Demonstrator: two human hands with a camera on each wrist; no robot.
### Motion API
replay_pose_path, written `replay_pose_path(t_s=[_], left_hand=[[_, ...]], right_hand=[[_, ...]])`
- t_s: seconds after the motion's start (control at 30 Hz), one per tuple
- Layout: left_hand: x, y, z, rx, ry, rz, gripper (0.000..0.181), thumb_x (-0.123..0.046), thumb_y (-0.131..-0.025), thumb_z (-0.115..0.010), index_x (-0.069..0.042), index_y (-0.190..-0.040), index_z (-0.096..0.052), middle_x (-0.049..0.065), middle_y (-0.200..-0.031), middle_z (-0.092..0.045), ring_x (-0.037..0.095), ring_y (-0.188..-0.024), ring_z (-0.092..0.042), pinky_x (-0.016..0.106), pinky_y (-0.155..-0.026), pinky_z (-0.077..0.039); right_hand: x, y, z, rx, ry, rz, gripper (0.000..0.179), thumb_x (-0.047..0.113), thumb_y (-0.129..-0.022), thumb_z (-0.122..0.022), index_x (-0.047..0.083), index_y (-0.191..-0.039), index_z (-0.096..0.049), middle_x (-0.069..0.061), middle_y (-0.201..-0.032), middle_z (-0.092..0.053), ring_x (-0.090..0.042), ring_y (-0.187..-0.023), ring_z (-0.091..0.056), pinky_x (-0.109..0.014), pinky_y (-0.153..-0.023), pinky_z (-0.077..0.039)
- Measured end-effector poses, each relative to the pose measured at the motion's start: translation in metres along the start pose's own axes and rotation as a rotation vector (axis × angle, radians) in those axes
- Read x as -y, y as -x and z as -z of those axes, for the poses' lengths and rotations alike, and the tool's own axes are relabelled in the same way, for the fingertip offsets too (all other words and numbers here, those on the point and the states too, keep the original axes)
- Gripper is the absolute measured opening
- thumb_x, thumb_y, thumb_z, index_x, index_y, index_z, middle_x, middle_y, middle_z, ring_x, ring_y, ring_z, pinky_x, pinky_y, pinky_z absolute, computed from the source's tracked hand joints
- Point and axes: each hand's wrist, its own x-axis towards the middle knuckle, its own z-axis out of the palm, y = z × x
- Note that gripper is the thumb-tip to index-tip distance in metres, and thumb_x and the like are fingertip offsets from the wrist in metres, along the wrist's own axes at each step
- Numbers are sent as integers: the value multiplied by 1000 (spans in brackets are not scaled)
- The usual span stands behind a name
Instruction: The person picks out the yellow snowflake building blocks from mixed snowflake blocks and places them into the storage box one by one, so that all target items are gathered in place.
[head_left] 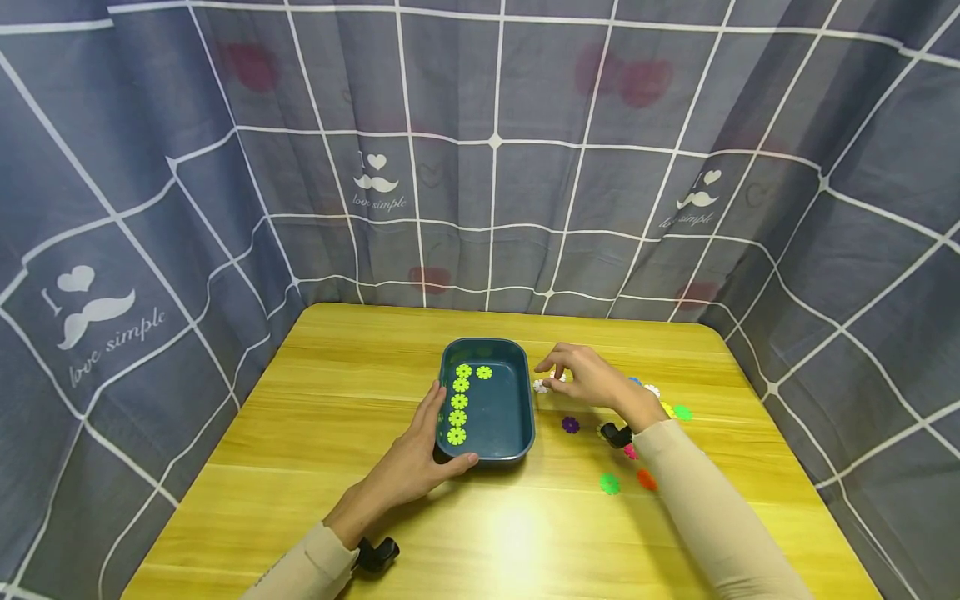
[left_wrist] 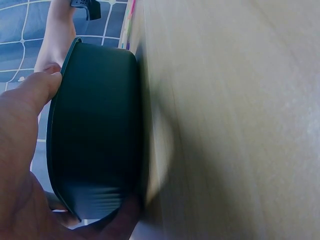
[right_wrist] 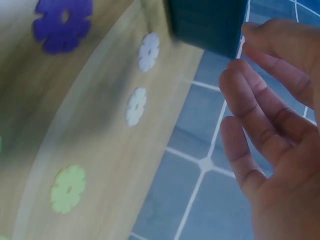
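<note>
A dark teal tray (head_left: 495,421) stands on the wooden table, holding several yellow-green flower-shaped discs (head_left: 459,402). Most form a column along its left side; one lies beside the top of that column. My left hand (head_left: 412,458) grips the tray's near-left corner, thumb on the near rim and fingers along the left wall. To the tray's right, my right hand (head_left: 588,375) hovers with loosely bent fingers. Nothing shows between those fingers in the right wrist view. Two white flower-shaped discs (right_wrist: 148,52) lie on the table near this hand, next to the tray.
A purple disc (head_left: 570,425) lies right of the tray. Green (head_left: 610,484), orange (head_left: 647,479) and other coloured discs are scattered around the right forearm, partly hidden by it. A grey-blue checked curtain (head_left: 450,183) surrounds the table (head_left: 322,400) at the back and sides.
</note>
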Motion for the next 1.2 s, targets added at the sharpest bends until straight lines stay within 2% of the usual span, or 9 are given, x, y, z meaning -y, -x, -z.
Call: replay_pose_path(t_s=[0.2,0.37,0.53,0.77,1.0,1.2], left_hand=[[0,0,-1,-1,-8,-3,130,-69,-100,-86,-11,-189,-11,9,-200,-2,55,-169,-47,77,-127,-49],[1,0,-1,-1,-8,0,130,-69,-100,-86,-11,-189,-11,10,-200,-2,55,-169,-47,78,-127,-49],[1,0,-2,-3,-15,2,129,-69,-99,-86,-12,-189,-12,11,-200,-4,56,-168,-48,78,-126,-50],[0,0,-1,2,-19,3,129,-68,-100,-86,-13,-189,-11,9,-200,-2,55,-167,-49,77,-126,-51],[0,-1,-1,4,-17,13,129,-67,-100,-86,-14,-189,-10,5,-200,0,54,-168,-48,77,-127,-49],[1,-1,-2,-1,-14,12,130,-68,-99,-87,-13,-189,-11,8,-200,-1,55,-168,-48,77,-127,-50]], right_hand=[[-9,13,2,-3,-6,-31,23,5,-103,-85,0,-126,-87,-13,-121,-86,-23,-93,-78,-54,-91,-67],[-16,24,4,2,-11,-81,24,10,-106,-85,1,-129,-86,-16,-122,-84,-27,-95,-76,-51,-89,-66],[-24,34,5,6,-3,-119,26,11,-106,-86,2,-131,-86,-16,-124,-83,-24,-95,-73,-50,-88,-66],[-36,49,4,22,15,-184,29,15,-105,-89,5,-132,-85,-14,-125,-81,-15,-91,-69,-39,-87,-63],[-43,62,5,43,-14,-262,41,23,-102,-94,6,-138,-83,-14,-126,-77,-21,-95,-69,-35,-86,-61],[-50,71,5,67,-29,-306,50,25,-98,-98,5,-141,-82,-14,-124,-74,-15,-86,-62,-28,-79,-55]])
